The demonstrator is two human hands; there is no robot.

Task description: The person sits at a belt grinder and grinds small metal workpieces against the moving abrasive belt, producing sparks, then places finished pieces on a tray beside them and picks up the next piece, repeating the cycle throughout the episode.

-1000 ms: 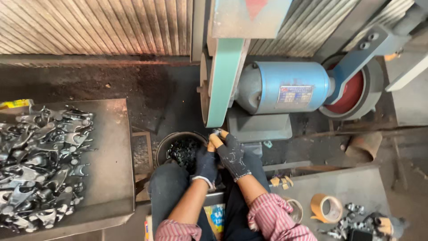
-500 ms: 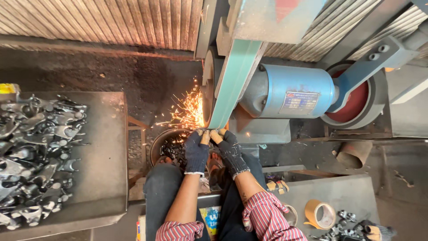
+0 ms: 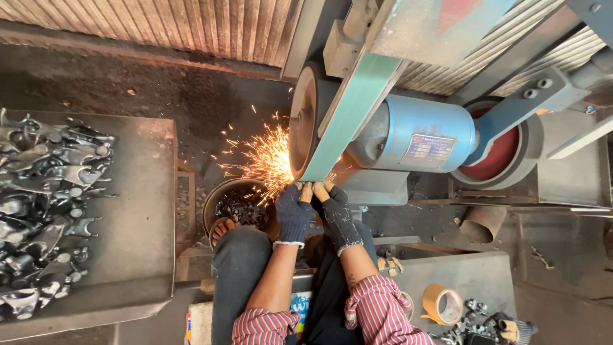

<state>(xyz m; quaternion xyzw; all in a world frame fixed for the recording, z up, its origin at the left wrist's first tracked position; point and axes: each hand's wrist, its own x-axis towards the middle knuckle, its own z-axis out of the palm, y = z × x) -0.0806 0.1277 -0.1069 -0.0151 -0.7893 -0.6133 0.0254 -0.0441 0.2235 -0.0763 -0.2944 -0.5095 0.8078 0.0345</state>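
I'm pressing both gloved hands, left hand and right hand, together, pinching a hidden piece against the belt; sparks are spraying left over the bucket.

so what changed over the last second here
Both gloved hands, left hand and right hand, moved up from above the bucket to the green sanding belt, and sparks now fly left. The blue motor and the tray of metal parts stayed as they were.
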